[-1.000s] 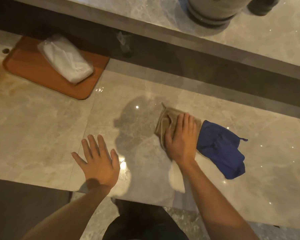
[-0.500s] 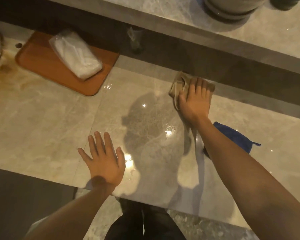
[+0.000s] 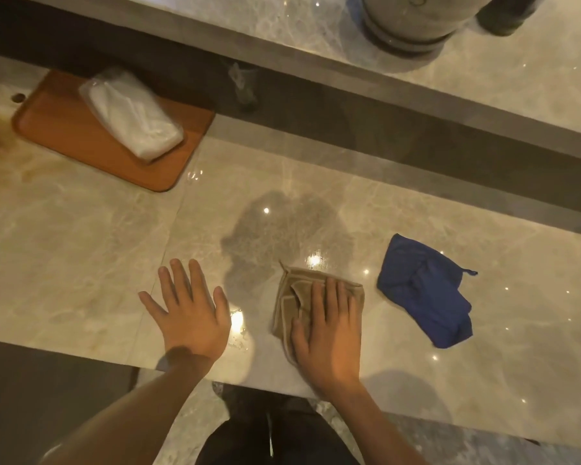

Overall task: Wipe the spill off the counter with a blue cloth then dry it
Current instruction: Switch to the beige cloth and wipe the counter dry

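My right hand [image 3: 329, 327] presses flat on a folded tan cloth [image 3: 291, 297] near the front edge of the beige marble counter [image 3: 81, 246]. A crumpled blue cloth [image 3: 423, 290] lies loose on the counter just right of that hand, apart from it. My left hand [image 3: 188, 307] rests flat on the counter with fingers spread and nothing in it, left of the tan cloth. A dull, faintly wet-looking patch [image 3: 282, 233] spreads behind the tan cloth, with a few droplets near my left hand.
At the back left an orange-brown tray [image 3: 61, 139] holds a plastic-wrapped white pack [image 3: 131, 115]. A dark recess runs behind the counter, below a raised marble ledge [image 3: 316, 25] bearing a round grey pot base [image 3: 413, 25]. Brown staining [image 3: 0, 142] marks the far left.
My right hand has slid the tan cloth from the back of the counter toward the front edge. The blue cloth and my left hand have stayed in place.
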